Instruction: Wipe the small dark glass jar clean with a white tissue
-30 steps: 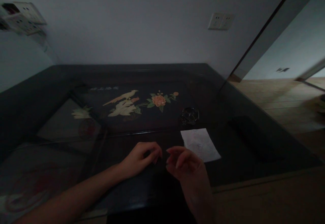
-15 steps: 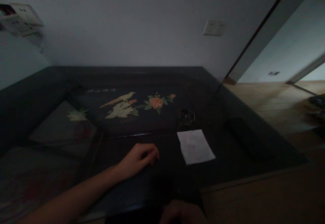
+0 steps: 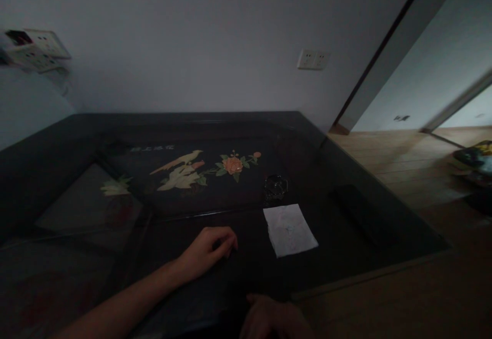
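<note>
My left hand rests on the dark glossy tabletop. Its fingers are loosely curled toward the thumb, and nothing shows in them. To its right lies a flat, whitish sheet of paper with faint marks, apart from the hand. Just behind the paper sits a clear glass dish, perhaps an ashtray. My right hand is low at the bottom edge, near the table's front. It is dim and partly cut off, so its fingers cannot be made out well.
An inlaid panel with birds and a flower decorates the table. Toward the right side lies a long black object. Behind stands a wall with a socket plate; more sockets are at left. Wooden floor shows at right.
The view has tilted up slightly, so the wall sockets sit lower in the picture. A little more of my right hand shows at the bottom. The left hand stays resting on the table.
</note>
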Demonstrator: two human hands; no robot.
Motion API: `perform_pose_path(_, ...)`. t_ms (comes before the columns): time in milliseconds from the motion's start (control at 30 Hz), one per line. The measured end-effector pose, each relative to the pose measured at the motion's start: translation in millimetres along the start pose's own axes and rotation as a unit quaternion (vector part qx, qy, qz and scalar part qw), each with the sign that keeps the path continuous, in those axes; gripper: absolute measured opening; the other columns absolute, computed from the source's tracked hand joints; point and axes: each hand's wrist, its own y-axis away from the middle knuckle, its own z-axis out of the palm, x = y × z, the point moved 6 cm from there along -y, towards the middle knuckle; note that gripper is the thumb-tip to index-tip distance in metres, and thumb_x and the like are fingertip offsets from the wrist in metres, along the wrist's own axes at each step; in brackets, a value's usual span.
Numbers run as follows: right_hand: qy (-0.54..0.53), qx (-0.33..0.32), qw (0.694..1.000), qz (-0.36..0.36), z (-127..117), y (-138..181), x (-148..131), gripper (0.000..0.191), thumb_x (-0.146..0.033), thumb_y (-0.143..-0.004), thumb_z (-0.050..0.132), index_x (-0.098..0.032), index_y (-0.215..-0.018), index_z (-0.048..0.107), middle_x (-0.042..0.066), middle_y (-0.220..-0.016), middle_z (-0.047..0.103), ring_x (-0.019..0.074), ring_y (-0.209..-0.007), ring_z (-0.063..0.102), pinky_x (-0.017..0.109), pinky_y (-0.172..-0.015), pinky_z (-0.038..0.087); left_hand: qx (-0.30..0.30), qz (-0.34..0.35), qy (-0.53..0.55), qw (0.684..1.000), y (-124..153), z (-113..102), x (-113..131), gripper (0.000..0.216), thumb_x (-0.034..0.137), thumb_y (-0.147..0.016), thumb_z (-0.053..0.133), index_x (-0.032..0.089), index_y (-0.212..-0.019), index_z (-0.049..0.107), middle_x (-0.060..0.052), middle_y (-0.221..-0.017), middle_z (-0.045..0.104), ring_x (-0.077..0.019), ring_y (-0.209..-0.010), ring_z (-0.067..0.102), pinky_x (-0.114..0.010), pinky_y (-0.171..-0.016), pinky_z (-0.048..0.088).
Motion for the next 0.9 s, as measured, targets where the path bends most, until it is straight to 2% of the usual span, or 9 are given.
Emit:
perform_pose_path(100, 0.014, 0.041, 0.998, 0.051, -10, -3, -2, 0.057, -0.066, -0.052, 0.079, -0.026, -0.093, 0.075, 0.003, -0.070, 0.070, 0.0144, -0.054, 0.058, 0.027, -0.056, 0.046, -0.010, 0.016, -0.046, 0.999, 1, 4, 1, 0.028, 0.025, -0.096, 0.038, 0.016, -0.083, 0.062, -0.001, -0.069, 0.061, -0.0118, -0.066, 0.058, -0.022, -0.065, 0.042)
perform_pose_path(200, 0.103, 0.146, 0.978, 0.111, -38, 2, -13, 0.048, -0.065, -0.070, 0.068, -0.018, -0.059, 0.070, 0.000, -0.046, 0.056, 0.0099, -0.042, 0.047, 0.020, -0.041, 0.033, -0.013, 0.058, -0.111, 0.992, 4, 7, 11, 0.023, 0.019, -0.094, 0.040, 0.017, -0.090, 0.062, -0.004, -0.082, 0.066, -0.0137, -0.076, 0.061, -0.024, -0.071, 0.045)
perform_pose_path(267, 0.110, 0.167, 0.975, 0.102, -59, 0, -30, 0.054, -0.067, -0.081, 0.053, -0.018, -0.071, 0.071, 0.000, -0.044, 0.052, 0.0098, -0.035, 0.043, 0.021, -0.035, 0.030, -0.022, 0.092, -0.157, 0.983, 7, 8, 24, 0.020, 0.017, -0.092, 0.042, 0.018, -0.098, 0.062, -0.006, -0.091, 0.068, -0.0161, -0.085, 0.061, -0.027, -0.077, 0.046)
perform_pose_path(333, 0.167, 0.229, 0.959, 0.008, -90, -8, -61, 0.048, -0.062, -0.079, 0.060, -0.018, -0.061, 0.066, 0.002, -0.049, 0.056, 0.0146, -0.050, 0.056, 0.023, -0.048, 0.045, -0.041, 0.112, -0.183, 0.976, 7, 9, 39, 0.022, 0.014, -0.091, 0.044, 0.019, -0.105, 0.060, -0.006, -0.101, 0.068, -0.0177, -0.094, 0.061, -0.029, -0.083, 0.047)
perform_pose_path(400, 0.226, 0.260, 0.939, -0.013, -123, -23, -80, 0.031, -0.050, -0.074, 0.072, -0.020, -0.081, 0.070, 0.006, -0.080, 0.070, 0.0200, -0.076, 0.066, 0.029, -0.067, 0.054, -0.061, 0.130, -0.191, 0.971, 4, 14, 55, 0.028, 0.012, -0.089, 0.046, 0.020, -0.112, 0.058, -0.007, -0.111, 0.065, -0.0183, -0.103, 0.059, -0.029, -0.090, 0.048)
perform_pose_path(500, 0.299, 0.251, 0.920, -0.031, -169, -55, -95, 0.046, -0.042, -0.070, 0.074, -0.022, -0.111, 0.064, 0.009, -0.103, 0.067, 0.0238, -0.094, 0.064, 0.037, -0.080, 0.055, -0.086, 0.174, -0.193, 0.962, -13, 32, 75, 0.028, 0.016, -0.090, 0.047, 0.020, -0.115, 0.058, -0.007, -0.118, 0.061, -0.0184, -0.108, 0.058, -0.028, -0.093, 0.048)
perform_pose_path(600, 0.384, 0.218, 0.897, -0.024, -199, -90, -92, 0.064, -0.038, -0.068, 0.074, -0.022, -0.126, 0.055, 0.013, -0.120, 0.060, 0.0259, -0.100, 0.061, 0.040, -0.077, 0.055, -0.077, 0.217, -0.209, 0.951, -43, 63, 87, 0.033, 0.020, -0.089, 0.050, 0.017, -0.122, 0.054, -0.011, -0.130, 0.056, -0.0209, -0.119, 0.053, -0.030, -0.101, 0.045)
perform_pose_path(767, 0.441, 0.145, 0.885, 0.005, -204, -134, -73, 0.082, -0.031, -0.058, 0.081, -0.019, -0.133, 0.050, 0.013, -0.120, 0.061, 0.0230, -0.089, 0.062, 0.038, -0.073, 0.055, -0.011, 0.166, -0.285, 0.944, -84, 99, 73, 0.060, 0.043, -0.090, 0.052, 0.010, -0.139, 0.039, -0.020, -0.148, 0.039, -0.0309, -0.138, 0.036, -0.041, -0.111, 0.036)
perform_pose_path(900, 0.471, 0.121, 0.874, -0.010, -195, -150, -68, 0.082, -0.032, -0.056, 0.084, -0.017, -0.131, 0.053, 0.012, -0.117, 0.063, 0.0240, -0.091, 0.063, 0.041, -0.084, 0.051, -0.039, 0.163, -0.316, 0.934, -72, 99, 54, 0.062, 0.054, -0.092, 0.043, 0.017, -0.142, 0.039, -0.018, -0.154, 0.031, -0.0318, -0.143, 0.027, -0.044, -0.116, 0.026)
